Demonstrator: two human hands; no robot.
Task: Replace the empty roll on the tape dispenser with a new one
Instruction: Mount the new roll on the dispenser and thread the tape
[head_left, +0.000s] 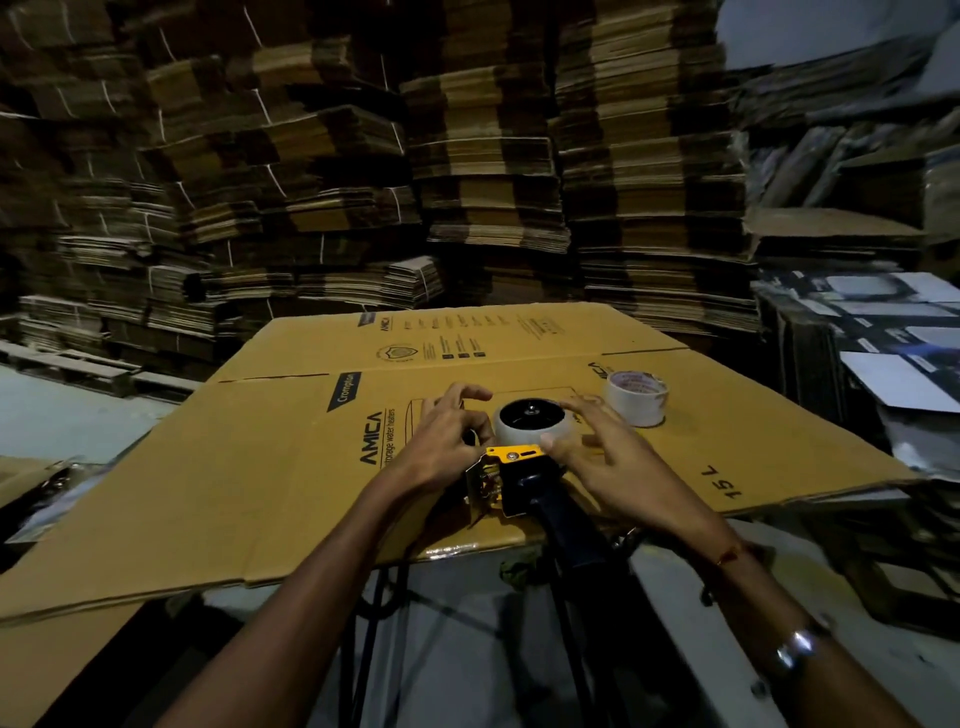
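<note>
Both hands flank the yellow tape dispenser (511, 475) (white roll (535, 423) mounted): left hand (447, 447) pinches its frame, right hand (608, 457) open-fingered against the roll; a spare roll (636, 397) stands nearby on flattened cardboard (260, 467).

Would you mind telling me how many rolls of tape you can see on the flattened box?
2: one roll sits on the tape dispenser between both hands; the other roll stands loose, farther right. None seems hidden.
</note>
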